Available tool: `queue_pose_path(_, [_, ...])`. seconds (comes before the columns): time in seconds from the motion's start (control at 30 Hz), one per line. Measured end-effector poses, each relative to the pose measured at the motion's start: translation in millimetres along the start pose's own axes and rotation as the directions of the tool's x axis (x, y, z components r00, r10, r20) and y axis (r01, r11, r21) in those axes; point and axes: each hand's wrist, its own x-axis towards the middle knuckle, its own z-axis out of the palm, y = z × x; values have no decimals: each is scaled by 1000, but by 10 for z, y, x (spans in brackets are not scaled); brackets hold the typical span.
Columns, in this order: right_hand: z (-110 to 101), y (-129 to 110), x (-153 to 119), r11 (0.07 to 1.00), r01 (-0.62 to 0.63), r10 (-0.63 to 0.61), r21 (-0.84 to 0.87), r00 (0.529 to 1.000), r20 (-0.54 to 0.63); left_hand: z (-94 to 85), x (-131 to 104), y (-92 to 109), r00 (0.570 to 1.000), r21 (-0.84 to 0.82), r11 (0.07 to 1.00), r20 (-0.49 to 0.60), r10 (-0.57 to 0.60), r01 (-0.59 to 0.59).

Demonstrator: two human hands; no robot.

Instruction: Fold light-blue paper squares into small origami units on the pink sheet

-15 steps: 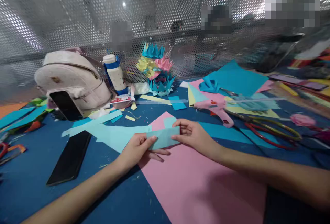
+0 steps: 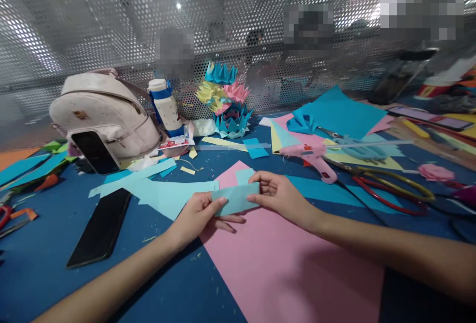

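A small light blue paper strip is stretched between my two hands, above a large pink sheet. My left hand pinches its left end, thumb on top, with the lower fingers extended beneath. My right hand grips the right end between thumb and fingers. Behind the strip lies a small light blue piece on the pink sheet's far corner. Larger light blue paper lies to the left of my left hand.
A black phone lies at left, near a white backpack and a bottle. Folded paper flowers stand at the back. At right are a pink glue gun, scissors and blue sheets.
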Motion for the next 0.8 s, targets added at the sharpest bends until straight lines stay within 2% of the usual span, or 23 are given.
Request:
queue_pose_path(0.2, [3, 2, 8, 999, -28, 26, -44, 998, -51, -23, -13, -14, 996, 89, 996, -83, 21, -13])
queue_pose_path(0.43, [-23, 12, 20, 997, -17, 10, -80, 996, -91, -48, -13, 14, 998, 55, 999, -64, 1, 3])
queue_pose_path(0.8, [-39, 11, 10, 993, 43, -51, -107, 996, -75, -83, -20, 57, 1000, 73, 997, -12, -24, 25])
